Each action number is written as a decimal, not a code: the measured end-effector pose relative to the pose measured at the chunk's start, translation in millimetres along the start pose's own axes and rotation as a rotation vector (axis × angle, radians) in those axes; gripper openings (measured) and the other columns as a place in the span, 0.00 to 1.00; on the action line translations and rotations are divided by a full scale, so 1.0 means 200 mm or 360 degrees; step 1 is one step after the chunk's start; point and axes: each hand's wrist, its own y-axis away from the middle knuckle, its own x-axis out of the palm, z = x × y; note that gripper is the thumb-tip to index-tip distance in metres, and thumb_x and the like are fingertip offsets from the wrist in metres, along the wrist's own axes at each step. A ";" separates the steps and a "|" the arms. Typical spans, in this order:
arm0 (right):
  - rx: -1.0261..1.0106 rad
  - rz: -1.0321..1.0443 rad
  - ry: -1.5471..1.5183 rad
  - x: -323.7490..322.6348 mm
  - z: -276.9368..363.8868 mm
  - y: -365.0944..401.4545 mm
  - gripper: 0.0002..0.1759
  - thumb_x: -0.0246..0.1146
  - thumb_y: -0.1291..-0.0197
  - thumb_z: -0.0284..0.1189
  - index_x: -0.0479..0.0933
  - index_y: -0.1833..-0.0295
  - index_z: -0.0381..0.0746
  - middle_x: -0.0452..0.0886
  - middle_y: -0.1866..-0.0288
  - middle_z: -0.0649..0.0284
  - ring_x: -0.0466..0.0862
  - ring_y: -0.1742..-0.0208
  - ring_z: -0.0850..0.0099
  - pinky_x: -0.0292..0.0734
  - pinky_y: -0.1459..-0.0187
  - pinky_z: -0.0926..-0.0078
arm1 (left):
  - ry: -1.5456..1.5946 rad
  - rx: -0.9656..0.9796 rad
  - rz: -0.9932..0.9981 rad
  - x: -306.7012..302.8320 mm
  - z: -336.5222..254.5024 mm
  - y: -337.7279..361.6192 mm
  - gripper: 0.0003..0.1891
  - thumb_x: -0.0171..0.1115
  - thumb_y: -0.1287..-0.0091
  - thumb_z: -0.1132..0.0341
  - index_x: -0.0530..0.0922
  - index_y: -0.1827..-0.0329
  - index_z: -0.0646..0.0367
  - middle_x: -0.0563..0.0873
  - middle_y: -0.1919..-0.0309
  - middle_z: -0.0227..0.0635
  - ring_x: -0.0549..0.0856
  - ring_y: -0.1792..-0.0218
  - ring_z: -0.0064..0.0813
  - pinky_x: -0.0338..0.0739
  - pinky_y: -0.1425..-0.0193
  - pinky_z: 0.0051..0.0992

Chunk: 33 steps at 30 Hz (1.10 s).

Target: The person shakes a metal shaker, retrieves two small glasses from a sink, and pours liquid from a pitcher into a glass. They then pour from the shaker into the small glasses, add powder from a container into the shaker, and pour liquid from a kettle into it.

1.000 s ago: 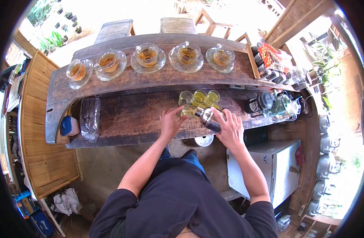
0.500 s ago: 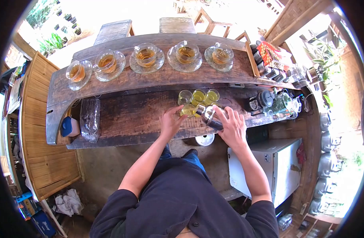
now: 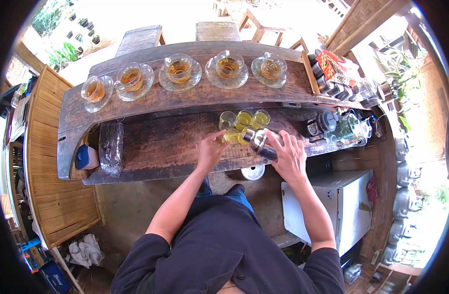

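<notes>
My left hand (image 3: pixel 212 147) pinches a small glass (image 3: pixel 231 136) with yellow-green liquid at the lower counter's front. A metal shaker (image 3: pixel 259 143) is in my right hand (image 3: pixel 288 154), tilted left with its mouth at the rim of that glass. Just behind stand a glass (image 3: pixel 228 120) that looks nearly empty or pale, and two glasses holding yellow-green liquid, the middle one (image 3: pixel 244 119) and the right one (image 3: pixel 261 119). Part of another glass is hidden beneath the shaker's mouth.
Several glass cups of amber drink, one a cup (image 3: pixel 178 71), stand on saucers along the upper counter (image 3: pixel 151 105). To the right are a glass jug (image 3: pixel 347 126) and a red box (image 3: pixel 338 67). A clear plastic wrap (image 3: pixel 111 147) lies left. Below right stands a white fridge (image 3: pixel 327 206).
The shaker in my right hand has tipped slightly closer to level, its base a little lower and to the right. My left hand stays nearly still on the glass.
</notes>
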 end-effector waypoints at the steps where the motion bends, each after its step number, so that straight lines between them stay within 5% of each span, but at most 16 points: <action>1: 0.0002 0.0001 0.0002 0.00 0.00 0.00 0.57 0.78 0.58 0.27 0.65 0.19 0.64 0.74 0.35 0.59 0.77 0.40 0.60 0.71 0.44 0.58 | -0.0001 -0.0015 0.0006 0.00 0.00 0.00 0.23 0.81 0.41 0.58 0.89 0.41 0.48 0.92 0.46 0.39 0.89 0.46 0.42 0.81 0.40 0.38; 33: 0.0000 -0.0015 -0.0043 0.10 0.01 -0.01 0.56 0.77 0.59 0.24 0.66 0.20 0.63 0.74 0.37 0.59 0.78 0.42 0.58 0.72 0.43 0.56 | 0.0028 -0.0206 0.0154 -0.04 -0.06 0.00 0.27 0.82 0.39 0.57 0.87 0.36 0.47 0.91 0.42 0.37 0.87 0.42 0.38 0.80 0.35 0.38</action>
